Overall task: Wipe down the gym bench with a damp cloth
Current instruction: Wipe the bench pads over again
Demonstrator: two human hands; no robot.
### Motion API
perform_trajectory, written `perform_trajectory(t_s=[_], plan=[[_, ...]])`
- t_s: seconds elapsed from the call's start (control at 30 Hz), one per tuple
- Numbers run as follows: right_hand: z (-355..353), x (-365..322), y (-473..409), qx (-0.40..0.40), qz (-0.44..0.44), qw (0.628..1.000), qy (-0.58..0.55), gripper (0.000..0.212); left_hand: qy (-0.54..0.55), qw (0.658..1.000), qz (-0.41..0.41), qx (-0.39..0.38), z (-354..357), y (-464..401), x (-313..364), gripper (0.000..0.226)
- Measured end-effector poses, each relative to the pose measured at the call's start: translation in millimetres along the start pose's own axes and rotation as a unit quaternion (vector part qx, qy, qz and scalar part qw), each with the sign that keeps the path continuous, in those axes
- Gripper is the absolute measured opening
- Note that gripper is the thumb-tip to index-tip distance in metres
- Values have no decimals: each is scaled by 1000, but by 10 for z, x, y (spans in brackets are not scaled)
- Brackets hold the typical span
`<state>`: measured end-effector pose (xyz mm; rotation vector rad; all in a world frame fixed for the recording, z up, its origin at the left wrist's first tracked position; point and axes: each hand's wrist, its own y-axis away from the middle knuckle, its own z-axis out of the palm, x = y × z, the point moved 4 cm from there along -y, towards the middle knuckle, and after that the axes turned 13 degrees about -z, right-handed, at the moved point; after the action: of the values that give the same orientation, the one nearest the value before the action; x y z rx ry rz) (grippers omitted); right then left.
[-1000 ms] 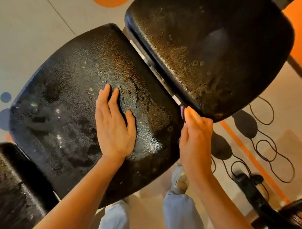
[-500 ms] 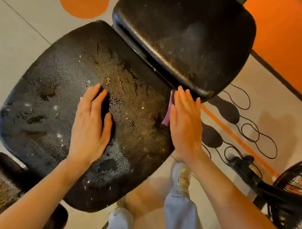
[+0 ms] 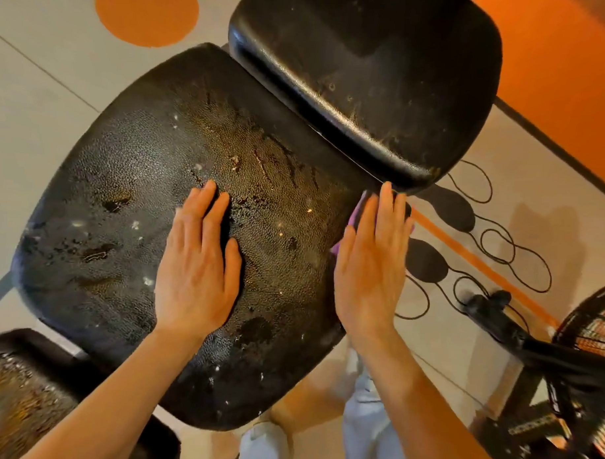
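Note:
The gym bench has a large black textured pad (image 3: 130, 196), wet and speckled with bits of dirt, and a second black pad (image 3: 385, 77) beyond it at the upper right. My left hand (image 3: 196, 270) lies flat on the middle of the large pad with straight fingers. My right hand (image 3: 372, 266) presses with straight fingers against the pad's right side edge, holding a purple cloth (image 3: 357, 210) under the palm. Only a thin strip of the cloth shows beside my fingers.
A third black pad (image 3: 24, 391) sits at the lower left. On the floor to the right lie black electrode pads with looping cables (image 3: 499, 243), a black stand and a fan cage (image 3: 592, 335). My legs (image 3: 366, 434) stand below the bench.
My right hand with the cloth has slid along the pad's right edge, from the gap between the pads towards me. The view shifted; my left hand stays flat on the pad.

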<state>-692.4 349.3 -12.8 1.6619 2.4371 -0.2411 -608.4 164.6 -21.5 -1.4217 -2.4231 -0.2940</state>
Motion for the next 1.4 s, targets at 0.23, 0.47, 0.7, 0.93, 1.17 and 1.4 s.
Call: perform_trajectory(t_s=[0.23,0.47,0.7,0.93,1.17,1.4], plan=[[-32,138,-38,-22,-68,997,24,51,2,1000,-20,-12,30,-9,-19,56],[-50,-305,594,-11,-126,992,-11,50,8,1000,-24,-9,30,-4,-18,55],[70,-134,-451,39,2,997,-64,55,14,999,-30,-11,24,-10,-21,55],[110,-368,254,-50,-257,965,-14,53,17,999,-28,-14,16,-5,-25,56],[121,-592,-23,-42,-124,989,74,53,14,999,-27,-19,22,-35,-27,56],[93,-423,-636,-26,-58,998,4,51,17,999,-25,-19,8,-29,-16,55]])
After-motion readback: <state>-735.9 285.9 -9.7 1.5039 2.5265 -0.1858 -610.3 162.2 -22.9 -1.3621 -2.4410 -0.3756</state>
